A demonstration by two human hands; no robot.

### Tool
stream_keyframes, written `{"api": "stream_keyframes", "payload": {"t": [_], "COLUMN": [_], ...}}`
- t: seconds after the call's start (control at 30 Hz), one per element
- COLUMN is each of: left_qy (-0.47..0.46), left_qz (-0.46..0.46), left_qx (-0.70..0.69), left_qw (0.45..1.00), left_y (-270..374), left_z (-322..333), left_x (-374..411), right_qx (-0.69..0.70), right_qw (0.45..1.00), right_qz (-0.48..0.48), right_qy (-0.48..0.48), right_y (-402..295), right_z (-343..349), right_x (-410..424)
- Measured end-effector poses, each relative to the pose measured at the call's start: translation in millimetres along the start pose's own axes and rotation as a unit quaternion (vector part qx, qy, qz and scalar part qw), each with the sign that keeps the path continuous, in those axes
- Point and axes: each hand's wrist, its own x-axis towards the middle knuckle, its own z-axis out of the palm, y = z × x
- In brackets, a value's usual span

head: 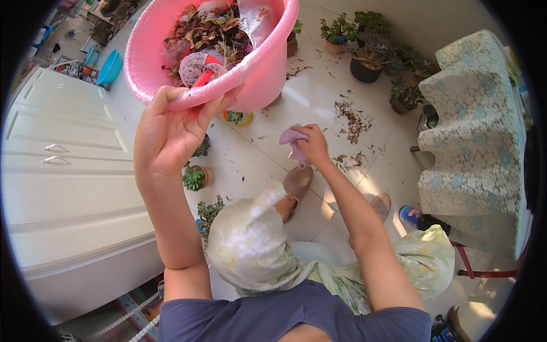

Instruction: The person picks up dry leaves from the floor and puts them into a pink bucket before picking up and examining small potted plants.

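My left hand [179,115] grips the near rim of a pink plastic tub [265,77], thumb and fingers on either side of the rim. Inside the tub lie dried leaves [205,32], crumpled plastic and a round speckled thing with red parts [198,68]. Over the floor, to the right of the tub, my right hand [314,143] is closed on a mauve cloth [295,139]. Dry leaf litter [352,119] is scattered on the pale tiled floor [265,171] beyond and to the right of that hand.
Potted succulents stand at left [194,177] and along the back wall, one in a black pot [365,70]. A white cabinet [72,124] lines the left side. On the right are a cloth-draped table [470,141] and a dark bottle [416,218]. A blue basin [110,68] is farther off.
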Motion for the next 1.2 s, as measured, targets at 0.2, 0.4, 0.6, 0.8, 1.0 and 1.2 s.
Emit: {"api": "stream_keyframes", "payload": {"t": [0.2,0.4,0.6,0.8,1.0,1.2], "left_qy": [0.034,0.056,0.086,0.136,0.196,0.243], "left_qz": [0.069,0.114,0.140,0.180,0.171,0.149], "left_qx": [-0.022,-0.075,-0.098,-0.070,-0.079,-0.102], "left_qw": [0.997,0.989,0.982,0.972,0.962,0.953], "left_y": [-2.6,-9.4,-12.3,-17.8,-22.8,-29.3], "left_z": [-24.7,-41.2,-58.0,-71.3,-77.3,-84.3], "left_x": [-0.2,4.9,1.5,-8.1,-27.7,-44.5], "right_qx": [-0.076,-0.150,-0.226,-0.388,-0.137,-0.045], "right_qw": [0.960,0.886,0.892,0.885,0.991,0.997], "right_qz": [-0.178,-0.322,-0.326,-0.119,0.012,0.012], "right_qy": [-0.203,-0.299,-0.217,-0.229,0.010,0.054], "right_y": [-24.2,40.9,41.0,28.9,29.3,17.5], "right_z": [119.9,247.9,259.3,136.7,16.2,-33.4], "right_x": [-21.2,-71.0,-34.0,39.0,64.9,146.3]}}
